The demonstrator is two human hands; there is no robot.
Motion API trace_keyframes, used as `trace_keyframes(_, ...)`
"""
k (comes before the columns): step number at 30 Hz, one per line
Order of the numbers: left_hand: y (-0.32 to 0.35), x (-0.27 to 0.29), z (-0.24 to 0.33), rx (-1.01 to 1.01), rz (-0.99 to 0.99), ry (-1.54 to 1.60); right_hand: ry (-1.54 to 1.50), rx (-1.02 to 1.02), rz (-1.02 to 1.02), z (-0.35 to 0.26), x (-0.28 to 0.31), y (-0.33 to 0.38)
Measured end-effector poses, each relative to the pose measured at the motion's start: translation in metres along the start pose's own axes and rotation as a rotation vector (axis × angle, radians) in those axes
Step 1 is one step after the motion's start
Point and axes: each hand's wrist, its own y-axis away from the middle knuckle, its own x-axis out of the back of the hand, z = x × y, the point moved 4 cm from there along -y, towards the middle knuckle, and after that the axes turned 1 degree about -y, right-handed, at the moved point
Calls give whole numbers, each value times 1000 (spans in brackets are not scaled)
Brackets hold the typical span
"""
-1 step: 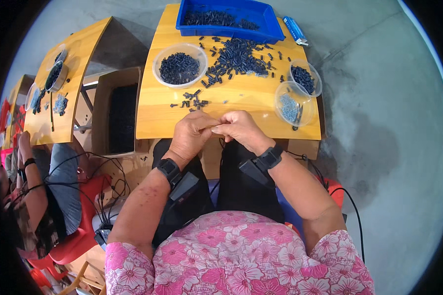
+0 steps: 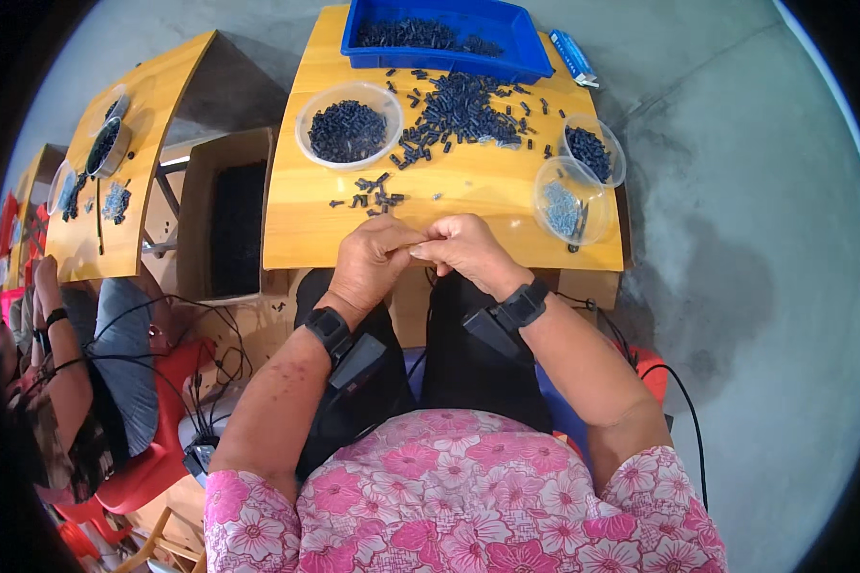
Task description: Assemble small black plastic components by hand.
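Note:
My left hand [image 2: 371,260] and my right hand [image 2: 468,253] meet at the near edge of the yellow table, fingertips pinched close together. Whatever lies between them is too small and too covered to name. Just beyond my left hand is a small group of loose black cylindrical parts [image 2: 380,199]. Farther off, a round clear tub [image 2: 348,134] holds many similar black pieces. A large heap of black parts [image 2: 463,105] spreads beside it. To the right of my right hand stands a clear tub of small silvery pieces [image 2: 564,210].
A blue tray [image 2: 449,62] with black parts sits at the far edge. Another clear tub of black parts [image 2: 588,153] and a blue-and-white package [image 2: 571,57] are on the right. Left are an open cardboard box [image 2: 196,220], cables [image 2: 229,353] and a co-worker's table [image 2: 134,115].

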Motion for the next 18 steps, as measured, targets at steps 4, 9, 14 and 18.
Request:
trace_keyframes(4, 2, -4, -8, 16, 9, -39, 71, -23, 41, 2, 0, -5)
trace_keyframes(9, 0, -8, -13, 1, 17, -169, 64, 11, 132, 4, 2, -8)
trace_keyframes(14, 1, -8, -16, 51, 48, -160, 48, 61, 154, 3, 1, -6)
trace_keyframes(18, -1, -7, -11, -8, 58, -204, -100, 67, 143, 6, 6, -3)
